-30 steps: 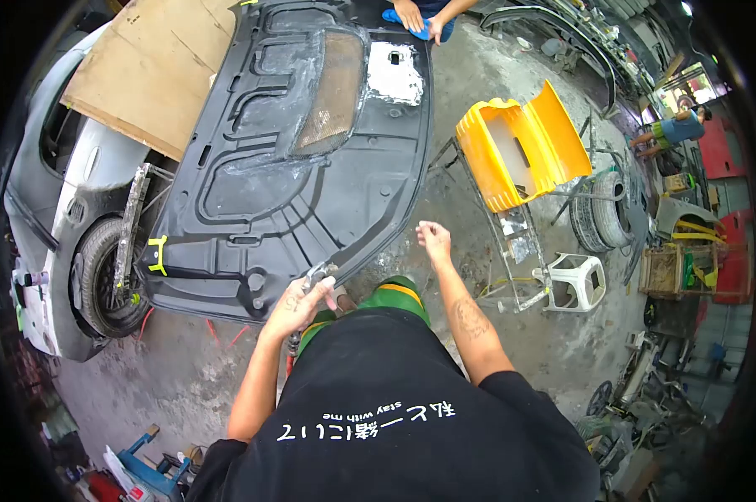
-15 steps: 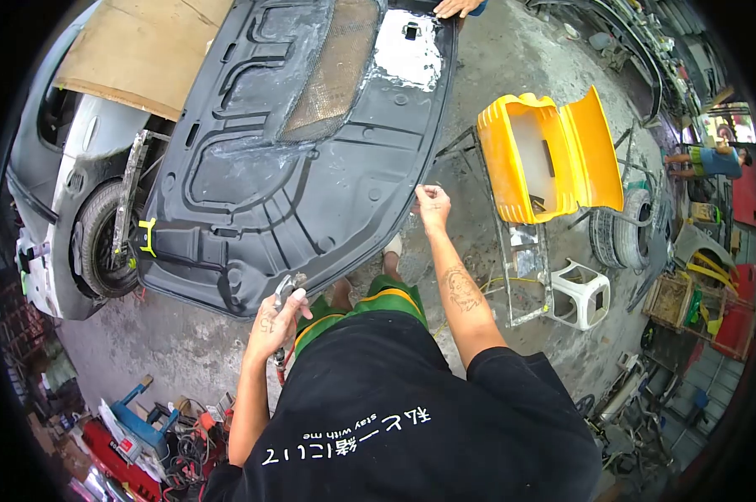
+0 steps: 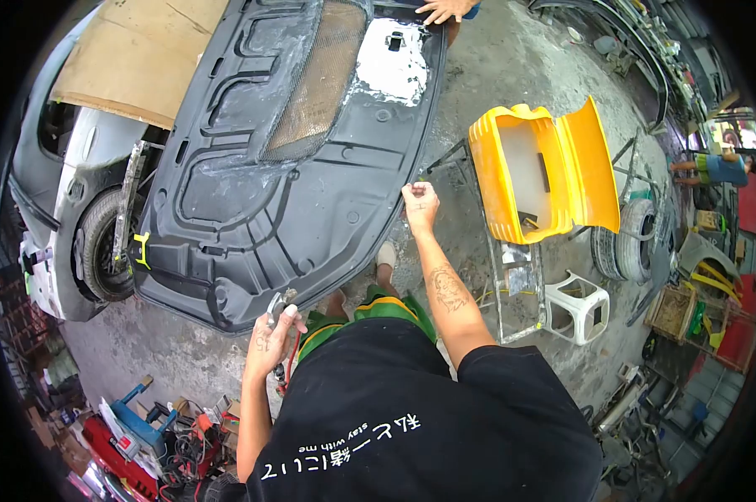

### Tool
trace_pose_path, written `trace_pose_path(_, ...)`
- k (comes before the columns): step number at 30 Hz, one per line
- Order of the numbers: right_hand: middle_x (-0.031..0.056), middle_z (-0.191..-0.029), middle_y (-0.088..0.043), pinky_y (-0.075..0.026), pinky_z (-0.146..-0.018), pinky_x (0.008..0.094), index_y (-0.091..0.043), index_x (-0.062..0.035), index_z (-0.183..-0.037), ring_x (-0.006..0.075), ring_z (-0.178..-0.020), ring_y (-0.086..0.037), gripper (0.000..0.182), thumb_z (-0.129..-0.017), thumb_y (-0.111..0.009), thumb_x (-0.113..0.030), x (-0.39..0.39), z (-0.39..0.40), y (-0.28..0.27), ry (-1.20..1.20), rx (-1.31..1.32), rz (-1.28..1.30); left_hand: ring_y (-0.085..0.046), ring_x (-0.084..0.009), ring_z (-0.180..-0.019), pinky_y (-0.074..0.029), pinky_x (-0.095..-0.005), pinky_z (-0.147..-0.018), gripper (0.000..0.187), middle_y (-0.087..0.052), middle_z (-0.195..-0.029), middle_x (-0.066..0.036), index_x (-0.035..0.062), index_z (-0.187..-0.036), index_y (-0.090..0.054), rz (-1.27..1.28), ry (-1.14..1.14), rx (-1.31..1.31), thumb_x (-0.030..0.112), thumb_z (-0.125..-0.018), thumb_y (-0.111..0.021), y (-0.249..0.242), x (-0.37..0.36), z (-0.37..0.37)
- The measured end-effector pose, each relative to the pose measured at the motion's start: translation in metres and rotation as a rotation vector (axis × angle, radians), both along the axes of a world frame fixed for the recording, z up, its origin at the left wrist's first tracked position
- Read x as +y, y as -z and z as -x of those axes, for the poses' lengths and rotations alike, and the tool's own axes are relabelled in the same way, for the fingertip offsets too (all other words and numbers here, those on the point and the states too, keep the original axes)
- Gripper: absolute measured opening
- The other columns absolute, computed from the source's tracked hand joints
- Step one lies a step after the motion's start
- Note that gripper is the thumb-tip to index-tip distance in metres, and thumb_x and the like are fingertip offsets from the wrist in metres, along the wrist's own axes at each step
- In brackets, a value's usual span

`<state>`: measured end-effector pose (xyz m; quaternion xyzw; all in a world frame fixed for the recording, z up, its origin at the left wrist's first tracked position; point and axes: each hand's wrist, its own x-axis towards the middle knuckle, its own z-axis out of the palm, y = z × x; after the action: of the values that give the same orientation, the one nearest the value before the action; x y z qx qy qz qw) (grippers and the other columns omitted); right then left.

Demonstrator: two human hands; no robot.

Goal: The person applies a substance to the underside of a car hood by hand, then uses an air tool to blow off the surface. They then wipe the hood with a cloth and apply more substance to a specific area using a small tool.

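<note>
Inspecting the black panel (image 3: 311,213), we find it lying ahead of the body, its long axis running from the near left towards the far side, with a slight lean to the right. Our left hand (image 3: 269,339) is at the panel's near end; its fingers are closed around a metal tool (image 3: 276,307), whose head sits just beside the near rim. Contact between tool and rim cannot be confirmed. A red hose (image 3: 292,361) hangs close to that hand. Our right hand (image 3: 420,203) is at the panel's right edge, fingers curled inward; we cannot tell whether they are fully closed or grip anything. From these fingers the panel's bulk lies to the left; from the left hand it extends far and to the right. Of the two, the left hand is nearer the near end, the right hand nearer the mesh section (image 3: 315,92) and the white patch (image 3: 394,67). A co-worker's hand (image 3: 446,8) is at the far right part of the panel. To the right, well apart from the panel's centre, we note a yellow housing (image 3: 499,171) and a white stool (image 3: 566,294).
</note>
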<state>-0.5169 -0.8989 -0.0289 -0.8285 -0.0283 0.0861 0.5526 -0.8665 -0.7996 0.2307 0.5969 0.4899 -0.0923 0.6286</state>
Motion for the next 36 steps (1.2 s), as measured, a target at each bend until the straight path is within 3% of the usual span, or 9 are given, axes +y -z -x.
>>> trace_pose_path(1, 0.0087, -0.076, -0.071, -0.054, -0.071, 0.0324, -0.066, 0.0003, -0.087, 0.0170, -0.070, -0.067, 0.025, -0.079, -0.080, -0.019, 0.002, -0.006, 0.001, -0.005, 0.000, -0.004, -0.039, -0.0070, -0.037, -0.026, -0.0257, -0.037, 0.040, -0.070, -0.078, -0.006, 0.0026, -0.096, -0.064, -0.004, -0.005, 0.000, 0.040, -0.104, -0.054, -0.001, -0.002, -0.004)
trace_pose_path(3, 0.0096, -0.077, -0.071, -0.055, -0.073, 0.0330, -0.066, 0.0006, -0.088, 0.0188, -0.072, -0.068, 0.027, -0.078, -0.080, -0.020, 0.007, -0.018, 0.001, 0.008, -0.002, 0.003, -0.035, -0.0067, -0.041, -0.026, -0.0284, -0.045, 0.049, -0.039, -0.047, 0.004, 0.0017, -0.082, -0.068, -0.050, -0.070, -0.001, 0.043, -0.104, -0.055, -0.006, -0.008, -0.012)
trace_pose_path(15, 0.0097, -0.078, -0.073, -0.054, -0.073, 0.0314, -0.071, 0.0020, -0.092, 0.0149, -0.069, -0.068, 0.029, -0.087, -0.078, -0.025, 0.020, -0.071, 0.022, -0.054, -0.057, 0.010, -0.035, -0.0077, -0.040, -0.027, -0.0292, -0.045, 0.047, -0.038, -0.045, 0.004, 0.0019, -0.083, -0.070, -0.093, -0.107, 0.029, 0.041, -0.104, -0.054, -0.006, -0.029, -0.033)
trace_pose_path(20, 0.0010, -0.074, -0.065, -0.057, -0.047, 0.0303, -0.073, -0.0032, -0.092, 0.0102, -0.064, -0.060, 0.031, -0.088, -0.081, -0.033, 0.021, -0.081, 0.014, -0.006, 0.281, -0.168, -0.035, -0.0075, -0.041, -0.028, -0.0291, -0.046, 0.047, -0.039, -0.046, 0.004, 0.0022, -0.080, -0.068, -0.094, -0.130, 0.071, 0.041, -0.104, -0.054, -0.021, -0.036, -0.046)
trace_pose_path(24, 0.0008, -0.077, -0.063, -0.055, -0.048, 0.0308, -0.071, -0.0035, -0.092, 0.0121, -0.063, -0.059, 0.033, -0.087, -0.082, -0.035, 0.025, -0.090, 0.003, 0.036, 0.433, -0.213, -0.040, -0.0088, -0.046, -0.032, -0.0304, -0.050, 0.048, -0.041, -0.049, 0.002, 0.0025, -0.079, -0.067, -0.159, -0.078, 0.045, 0.042, -0.103, -0.054, -0.019, -0.036, -0.046)
trace_pose_path(25, 0.0008, -0.078, -0.063, -0.055, -0.048, 0.0312, -0.070, -0.0038, -0.092, 0.0127, -0.064, -0.059, 0.034, -0.087, -0.083, -0.035, 0.026, -0.093, 0.002, 0.031, 0.476, -0.228, -0.034, -0.0065, -0.036, -0.026, -0.0276, -0.041, 0.047, -0.040, -0.045, 0.003, 0.0015, -0.087, -0.068, -0.195, -0.082, -0.013, 0.043, -0.104, -0.053, -0.012, -0.039, -0.042)
trace_pose_path(28, 0.0032, -0.087, -0.064, -0.059, -0.054, 0.0345, -0.069, -0.0032, -0.096, 0.0153, -0.073, -0.061, 0.036, -0.088, -0.082, -0.036, 0.020, -0.092, 0.002, -0.014, 0.504, -0.278, -0.034, -0.0058, -0.037, -0.026, -0.0275, -0.042, 0.046, -0.040, -0.046, 0.004, 0.0021, -0.088, -0.069, -0.221, -0.104, 0.012, 0.043, -0.103, -0.053, -0.013, -0.041, -0.039)
trace_pose_path(30, 0.0033, -0.091, -0.065, -0.062, -0.058, 0.0363, -0.070, -0.0021, -0.100, 0.0161, -0.077, -0.062, 0.035, -0.089, -0.081, -0.033, 0.013, -0.089, 0.000, -0.055, 0.566, -0.291, -0.042, -0.0096, -0.050, -0.034, -0.0312, -0.051, 0.048, -0.043, -0.054, 0.001, 0.0036, -0.081, -0.068, -0.233, -0.092, 0.093, 0.045, -0.102, -0.055, -0.022, -0.043, -0.036)
trace_pose_path(36, 0.0030, -0.092, -0.066, -0.064, -0.060, 0.0332, -0.070, -0.0019, -0.103, 0.0128, -0.077, -0.063, 0.031, -0.091, -0.079, -0.029, -0.024, -0.045, -0.010, -0.227, 0.644, -0.245, -0.042, -0.0084, -0.047, -0.034, -0.0290, -0.047, 0.047, -0.045, -0.054, 0.002, 0.0033, -0.085, -0.068, -0.166, -0.241, 0.064, 0.046, -0.101, -0.058, -0.023, -0.052, -0.009)
